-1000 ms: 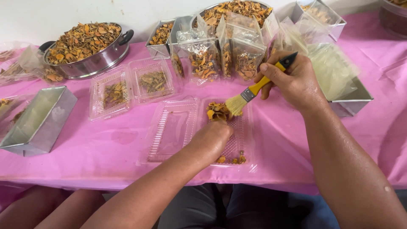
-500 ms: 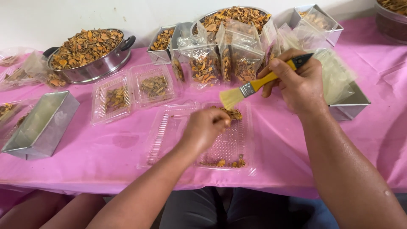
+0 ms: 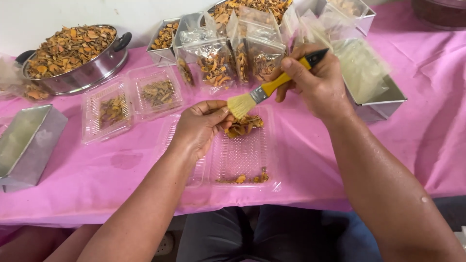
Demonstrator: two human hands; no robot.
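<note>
My right hand (image 3: pixel 318 82) grips a yellow-handled brush (image 3: pixel 264 92); its pale bristles touch the fingertips of my left hand (image 3: pixel 201 126). My left hand pinches a small clump of dried orange-brown slices (image 3: pixel 242 127) over the open clear plastic clamshell tray (image 3: pixel 242 157) on the pink tablecloth. A few more slices (image 3: pixel 245 178) lie at the tray's near edge.
A steel pot (image 3: pixel 73 58) full of dried slices stands at the back left. Two closed clear clamshells (image 3: pixel 128 99) holding slices lie beside it. Filled clear bags (image 3: pixel 233 53) stand behind the tray. Metal trays sit at the left (image 3: pixel 24 145) and right (image 3: pixel 374 92).
My left hand has lifted from the tray's near part toward its far end and now holds the clump up. The brush has come down to meet the fingers.
</note>
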